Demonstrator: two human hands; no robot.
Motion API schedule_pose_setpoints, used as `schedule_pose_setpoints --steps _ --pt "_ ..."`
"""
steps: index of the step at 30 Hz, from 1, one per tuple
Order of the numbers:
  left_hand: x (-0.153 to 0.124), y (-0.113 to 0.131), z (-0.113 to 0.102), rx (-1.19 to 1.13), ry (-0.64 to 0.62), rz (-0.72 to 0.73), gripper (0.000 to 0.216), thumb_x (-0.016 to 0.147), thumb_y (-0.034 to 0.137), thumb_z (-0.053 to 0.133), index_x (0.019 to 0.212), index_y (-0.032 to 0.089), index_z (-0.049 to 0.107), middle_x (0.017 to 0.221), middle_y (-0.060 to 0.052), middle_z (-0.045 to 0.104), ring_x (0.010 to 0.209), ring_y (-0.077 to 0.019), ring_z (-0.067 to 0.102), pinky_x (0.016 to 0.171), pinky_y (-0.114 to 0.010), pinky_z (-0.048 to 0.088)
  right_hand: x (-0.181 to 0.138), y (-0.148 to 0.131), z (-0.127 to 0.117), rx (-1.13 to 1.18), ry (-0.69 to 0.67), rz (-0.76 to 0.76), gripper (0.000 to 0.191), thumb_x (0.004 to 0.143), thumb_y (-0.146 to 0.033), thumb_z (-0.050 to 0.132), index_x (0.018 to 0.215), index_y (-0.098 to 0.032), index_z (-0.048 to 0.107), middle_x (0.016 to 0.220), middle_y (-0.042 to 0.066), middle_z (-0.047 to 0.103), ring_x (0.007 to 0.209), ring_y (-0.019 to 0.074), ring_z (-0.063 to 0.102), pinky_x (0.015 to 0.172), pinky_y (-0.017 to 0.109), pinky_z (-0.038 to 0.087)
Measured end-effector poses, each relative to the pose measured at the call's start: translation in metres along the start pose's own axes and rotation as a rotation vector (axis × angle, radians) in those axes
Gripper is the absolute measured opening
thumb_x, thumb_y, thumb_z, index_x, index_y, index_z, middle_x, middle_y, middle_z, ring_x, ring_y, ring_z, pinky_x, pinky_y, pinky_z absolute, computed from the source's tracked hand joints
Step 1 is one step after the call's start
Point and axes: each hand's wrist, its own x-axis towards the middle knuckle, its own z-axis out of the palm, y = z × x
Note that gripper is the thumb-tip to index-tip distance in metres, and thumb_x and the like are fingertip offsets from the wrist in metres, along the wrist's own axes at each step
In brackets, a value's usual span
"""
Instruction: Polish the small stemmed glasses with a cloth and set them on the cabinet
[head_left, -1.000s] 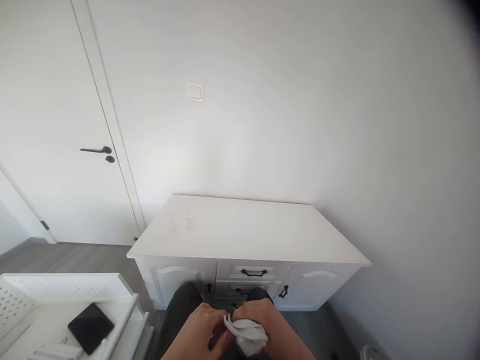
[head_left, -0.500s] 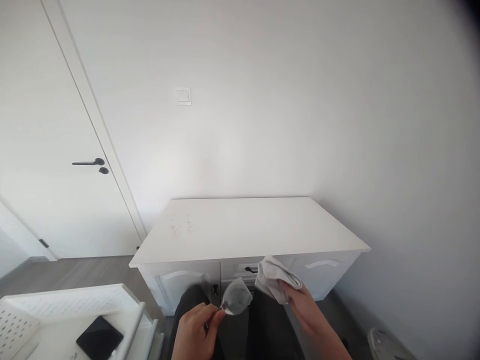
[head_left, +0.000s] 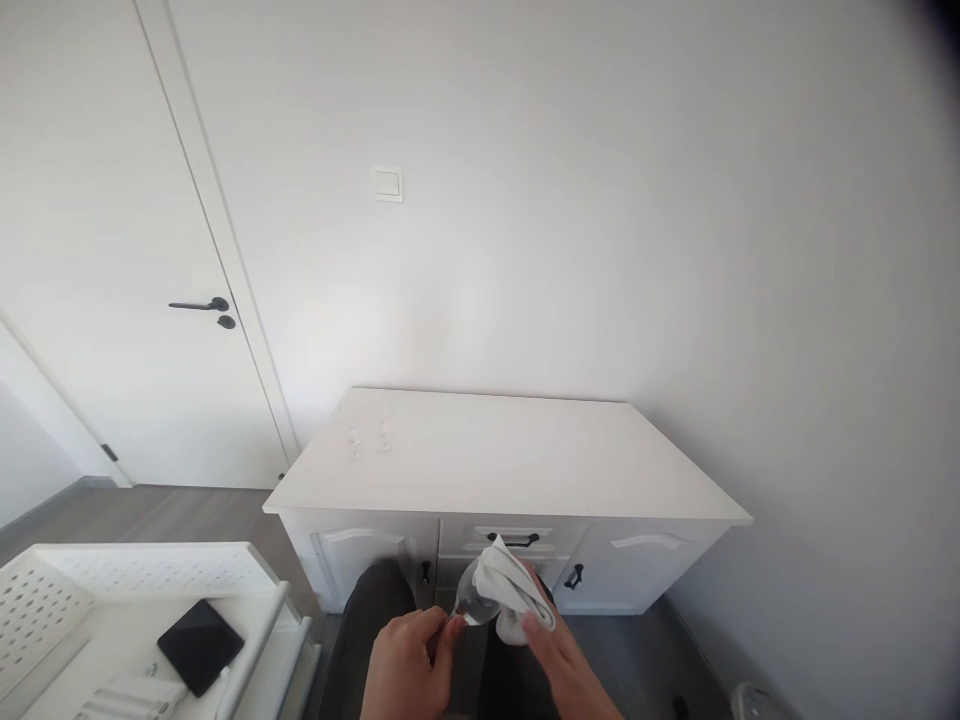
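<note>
White-painted wall (head_left: 615, 250) fills most of the view, with a long white sideboard (head_left: 525, 460) standing against it. Low in front of the sideboard, the left hand (head_left: 411, 660) pinches a clear stemmed glass (head_left: 463, 592) near the base of its bowl, thumb against curled fingers, back of the hand upward. The glass is tilted in the air between both hands, its bowl leaning away from the left fingertips. The right hand (head_left: 559, 650) grasps a folded whitish cloth (head_left: 511, 590), thumb on the near side, and presses it against the bowl; the cloth hides the open end, so how far it reaches inside cannot be told. Both forearms enter from the bottom edge and angle inward over legs in dark trousers (head_left: 382, 590).

To the left of the legs, a white tray (head_left: 259, 575) with perforated walls holds a black tablet (head_left: 200, 647) lying flat and, nearer, a ribbed white object (head_left: 131, 698) cut off by the frame. Toward the sideboard's left end stand small clear glasses (head_left: 384, 437), too faint to show any contents. Farther out are a white door (head_left: 97, 250) with a black lever handle (head_left: 199, 304), a light switch (head_left: 388, 184) and grey flooring (head_left: 195, 510).
</note>
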Motion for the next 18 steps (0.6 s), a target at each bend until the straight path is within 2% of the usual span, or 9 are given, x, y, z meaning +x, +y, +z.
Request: schedule_pose_setpoints --steps 2,5,8,10,12,14,16,18 --pt "0.004 0.001 -0.003 -0.112 -0.105 -0.021 0.055 0.100 0.047 0.048 0.052 0.022 0.045 0.049 0.001 0.040 0.047 -0.0145 0.040 0.056 -0.032 0.021 0.003 -0.003 -0.012 -0.022 -0.025 0.070 0.070 0.095 -0.067 0.059 0.154 -0.029 0.052 0.163 0.009 0.048 0.156 0.0322 0.032 0.128 0.049 0.022" --pt "0.004 0.007 0.002 -0.232 -0.218 -0.072 0.061 0.096 0.057 0.053 0.049 0.021 0.037 0.049 0.004 0.028 0.049 -0.0121 0.028 0.056 -0.031 0.018 0.010 -0.007 -0.015 -0.095 0.042 0.073 0.070 0.090 -0.069 0.066 0.143 -0.024 0.063 0.143 0.014 0.065 0.140 0.0376 0.051 0.120 0.054 0.036" --pt "0.000 0.010 0.008 -0.361 -0.311 -0.231 0.067 0.089 0.069 0.056 0.047 0.022 0.035 0.047 0.004 0.031 0.048 -0.0117 0.030 0.052 -0.028 0.017 0.018 -0.009 -0.020 0.007 0.143 0.119 0.062 0.081 -0.070 0.075 0.118 -0.020 0.076 0.120 0.014 0.076 0.118 0.0383 0.065 0.107 0.054 0.048" --pt "-0.001 0.007 0.005 -0.457 -0.354 -0.316 0.067 0.087 0.076 0.052 0.050 0.022 0.043 0.045 0.003 0.037 0.045 -0.0123 0.036 0.049 -0.027 0.019 0.022 -0.011 -0.034 0.222 0.302 0.144 0.057 0.073 -0.066 0.084 0.109 -0.022 0.078 0.115 0.011 0.077 0.112 0.0374 0.067 0.095 0.049 0.056" --pt "0.004 0.003 -0.003 -0.514 -0.303 -0.347 0.067 0.088 0.079 0.050 0.056 0.020 0.051 0.046 0.003 0.041 0.045 -0.0132 0.041 0.049 -0.025 0.024 0.025 -0.015 -0.049 0.437 0.508 0.102 0.056 0.071 -0.061 0.087 0.114 -0.026 0.077 0.119 0.008 0.076 0.113 0.0358 0.067 0.087 0.044 0.060" --pt "0.013 0.001 -0.010 -0.575 -0.200 -0.352 0.065 0.090 0.077 0.052 0.060 0.019 0.055 0.047 0.003 0.045 0.048 -0.0141 0.044 0.052 -0.025 0.029 0.030 -0.020 -0.057 0.533 0.630 0.038 0.058 0.073 -0.055 0.086 0.125 -0.030 0.073 0.126 0.005 0.074 0.119 0.0341 0.064 0.089 0.042 0.061" --pt "0.024 0.007 -0.009 -0.649 -0.124 -0.348 0.063 0.092 0.074 0.053 0.062 0.018 0.059 0.048 0.002 0.049 0.050 -0.0145 0.045 0.054 -0.025 0.032 0.034 -0.025 -0.050 0.557 0.593 -0.014 0.058 0.079 -0.051 0.081 0.133 -0.032 0.069 0.130 0.003 0.073 0.126 0.0333 0.061 0.096 0.045 0.060" --pt "0.032 0.021 0.000 -0.682 -0.090 -0.330 0.061 0.093 0.071 0.054 0.064 0.018 0.061 0.048 0.002 0.050 0.050 -0.0142 0.044 0.054 -0.025 0.031 0.036 -0.028 -0.027 0.589 0.444 -0.049 0.054 0.084 -0.052 0.074 0.133 -0.031 0.070 0.130 0.005 0.074 0.129 0.0337 0.060 0.103 0.052 0.056"
